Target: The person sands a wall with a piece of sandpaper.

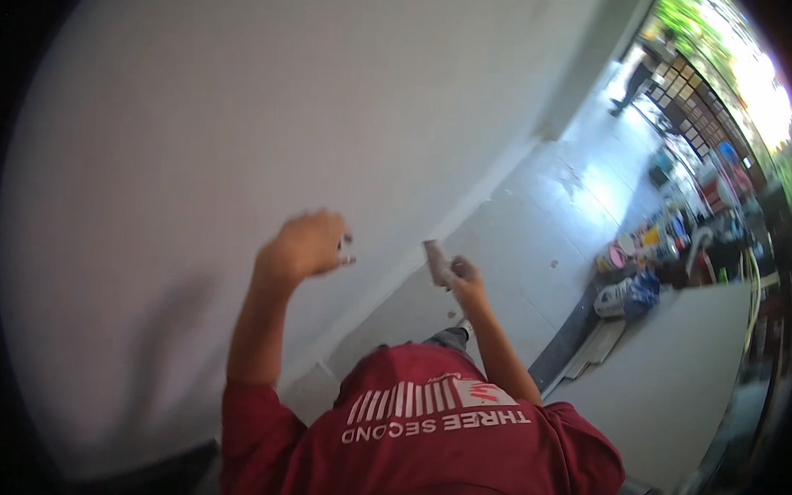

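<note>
My left hand (302, 249) is raised in front of the pale wall (182, 135), its fingers curled together. Small white and dark bits (345, 251) show at those fingertips, too blurred to name. Lower and to the right, my right hand (466, 280) is closed round a flat greyish-brown piece (436, 263) with a straight upper end. Motion blur hides what kind of thing it is. Both hands are apart from each other, and neither plainly touches the wall.
Light floor tiles (518, 243) run along the wall's foot. To the right lie a large pale board (671, 371), plastic bags (628, 295) and a heap of containers (653, 243). Far off, a person (639, 73) stands near a dark lattice gate (693, 96).
</note>
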Demonstrator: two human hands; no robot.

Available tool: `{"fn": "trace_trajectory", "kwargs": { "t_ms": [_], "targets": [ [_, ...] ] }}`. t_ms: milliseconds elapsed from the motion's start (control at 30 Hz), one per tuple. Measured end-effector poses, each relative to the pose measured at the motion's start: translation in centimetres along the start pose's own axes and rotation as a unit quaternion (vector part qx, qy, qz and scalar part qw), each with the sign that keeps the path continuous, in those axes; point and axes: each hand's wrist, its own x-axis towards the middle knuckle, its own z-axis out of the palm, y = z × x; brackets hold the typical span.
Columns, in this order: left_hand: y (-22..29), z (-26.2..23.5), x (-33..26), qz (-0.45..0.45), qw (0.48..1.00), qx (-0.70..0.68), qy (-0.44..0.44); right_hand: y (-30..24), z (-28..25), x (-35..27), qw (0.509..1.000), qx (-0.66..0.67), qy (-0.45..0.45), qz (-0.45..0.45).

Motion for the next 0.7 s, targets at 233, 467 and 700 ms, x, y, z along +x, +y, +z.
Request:
{"fn": "trace_trajectory", "kwargs": {
  "t_ms": [233,467,700],
  "targets": [
    [0.5,-8.4,-8.2,-0.002,0.999,0.052,0.013,0.2,-0.8,-0.5,0.998,0.009,0.016,0.063],
    [4.3,-11.8,-12.9,0.043,0.976,0.211,-0.03,1.1,-2.5,2.8,0.996,-0.084,-0.04,0.004],
    [11.4,-14.7,-12.3,-0.027,0.893,0.256,-0.369,2.2,-2.5,4.1,0.993,-0.104,-0.055,-0.013]
  ]
}}
